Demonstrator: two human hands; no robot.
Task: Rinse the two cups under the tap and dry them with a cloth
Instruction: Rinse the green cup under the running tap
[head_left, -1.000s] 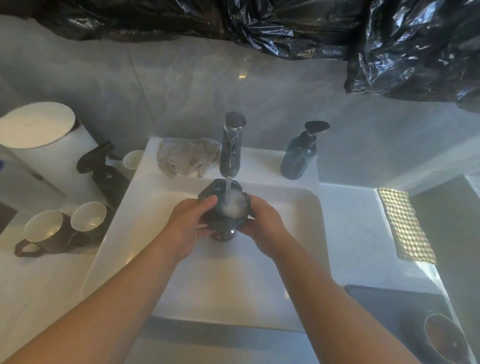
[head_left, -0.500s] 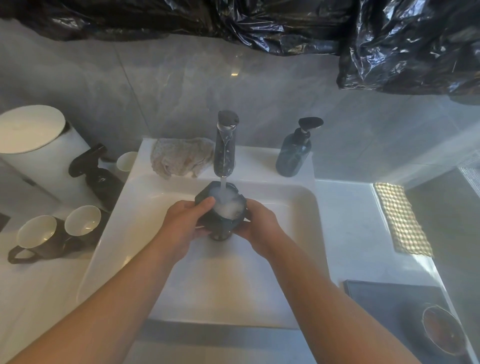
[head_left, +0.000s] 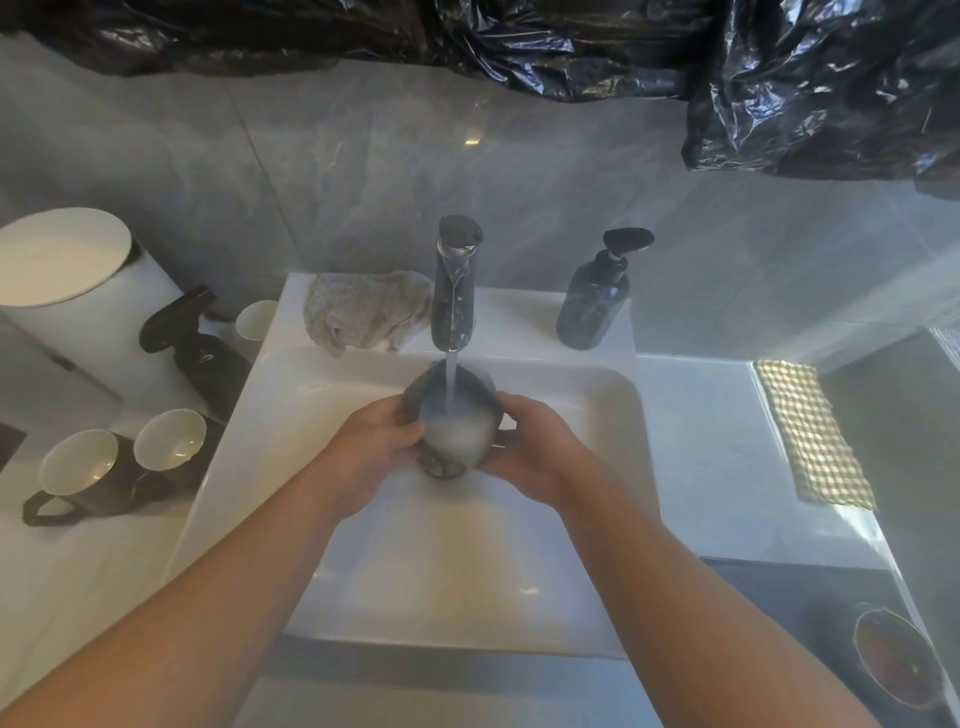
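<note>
A dark cup (head_left: 457, 421) with a pale inside is held over the white sink (head_left: 597, 415), right under the tap (head_left: 455, 291). Water runs from the tap into the cup, which is full of foamy water. My left hand (head_left: 376, 447) grips its left side and my right hand (head_left: 535, 447) its right side. Two more dark cups (head_left: 78, 467) (head_left: 171, 441) stand upright on the counter left of the sink. A crumpled pale cloth (head_left: 363, 312) lies on the sink's back ledge, left of the tap.
A dark soap dispenser (head_left: 597, 301) stands right of the tap. A black spray bottle (head_left: 197, 348), a small white cup (head_left: 257, 319) and a white bin (head_left: 67, 280) sit at the left. A checked cloth (head_left: 810, 436) lies on the right counter; a dark bowl (head_left: 893, 660) is at bottom right.
The cup has tilted and shifted slightly toward me under the stream, and it holds more water. Both hands keep their grip.
</note>
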